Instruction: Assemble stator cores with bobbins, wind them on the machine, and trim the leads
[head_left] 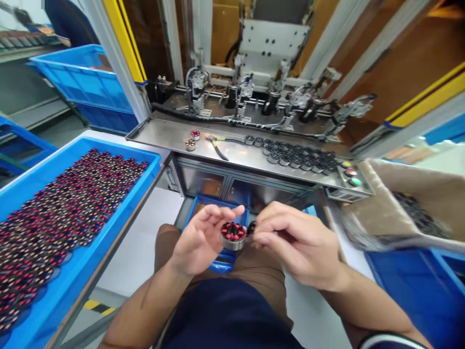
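Above my lap, my left hand (201, 240) has a small round motor (233, 236) with red windings and a silver rim at its fingertips, the red face turned up. Some fingers of that hand are stretched out past it. Close beside the motor, my right hand (298, 240) is closed in a pinch, thumb against forefinger. A small dark piece (251, 228) shows at its fingertips, touching or nearly touching the motor's right side; its form is mostly hidden by the fingers.
A blue tray (154, 162) of many red and copper wound parts lies left. On the metal ledge ahead are cutting pliers (218, 148), two wound parts and rows of black rings (298, 155). Push buttons (351, 172) and a lined box (378, 194) stand right. Another person (70, 22) is behind left.
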Available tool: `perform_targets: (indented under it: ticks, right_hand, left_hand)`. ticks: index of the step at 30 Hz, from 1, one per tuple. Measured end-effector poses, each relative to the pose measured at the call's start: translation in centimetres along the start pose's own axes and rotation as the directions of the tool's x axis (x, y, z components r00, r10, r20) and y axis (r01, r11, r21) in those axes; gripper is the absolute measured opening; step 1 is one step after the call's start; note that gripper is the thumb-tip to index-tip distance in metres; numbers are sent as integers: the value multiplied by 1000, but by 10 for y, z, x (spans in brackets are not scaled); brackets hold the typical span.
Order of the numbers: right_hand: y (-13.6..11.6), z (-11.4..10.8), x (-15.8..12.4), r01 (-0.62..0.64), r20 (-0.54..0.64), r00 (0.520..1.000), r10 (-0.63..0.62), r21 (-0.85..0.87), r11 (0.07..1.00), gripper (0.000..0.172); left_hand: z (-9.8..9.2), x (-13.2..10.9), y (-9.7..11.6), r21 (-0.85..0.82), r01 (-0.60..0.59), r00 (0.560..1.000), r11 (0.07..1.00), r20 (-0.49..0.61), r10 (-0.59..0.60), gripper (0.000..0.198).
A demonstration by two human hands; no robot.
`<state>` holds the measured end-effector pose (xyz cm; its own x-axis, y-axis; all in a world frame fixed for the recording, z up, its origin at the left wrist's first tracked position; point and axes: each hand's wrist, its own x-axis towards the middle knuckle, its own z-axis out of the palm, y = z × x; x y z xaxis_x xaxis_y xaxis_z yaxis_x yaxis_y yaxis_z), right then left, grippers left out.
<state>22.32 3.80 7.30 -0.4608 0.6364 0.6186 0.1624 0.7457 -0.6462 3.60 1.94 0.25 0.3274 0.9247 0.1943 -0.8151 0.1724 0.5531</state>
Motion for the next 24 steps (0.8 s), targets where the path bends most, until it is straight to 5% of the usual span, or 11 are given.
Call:
perform_targets:
  ticks: [2, 4, 6, 10, 14, 17, 21, 24]
  right_hand:
    - [4, 1, 2, 27, 6, 1000, -28, 52, 998, 9]
    - [7, 1, 2, 31, -1, 1000, -31, 64, 997, 10]
    - [9, 0, 0, 25, -17, 1000, -24, 61, 998, 12]
    - [10, -2, -4, 23, -78, 997, -21, 27, 999, 9]
    - [10, -2, -5, -8, -137, 991, 5, -18, 1000, 11]
    - [12, 0, -4, 7, -147, 989, -4, 23, 1000, 13]
    - [18, 1, -5, 104, -119, 989, -92, 99, 990, 14]
    - [22, 0, -5, 128, -117, 986, -116, 95, 987, 13]
  left_hand:
    - [-3, 7, -3, 11, 228, 972, 974, 58, -228, 45]
    - [-6, 12, -7, 46, 463, 867, 885, 182, -463, 64]
    - [-7, 13, -10, 75, 525, 815, 848, 243, -526, 63]
    - [-5, 8, -7, 141, 345, 921, 928, 137, -363, 28]
    - [3, 4, -1, 235, 106, 992, 966, 44, -119, 31]
    - [3, 4, -1, 245, -60, 998, 968, 14, 58, 30]
    - [-2, 5, -7, 318, -28, 1000, 948, 5, 28, 47]
    - [-2, 4, -11, 391, 29, 999, 920, 8, -35, 39]
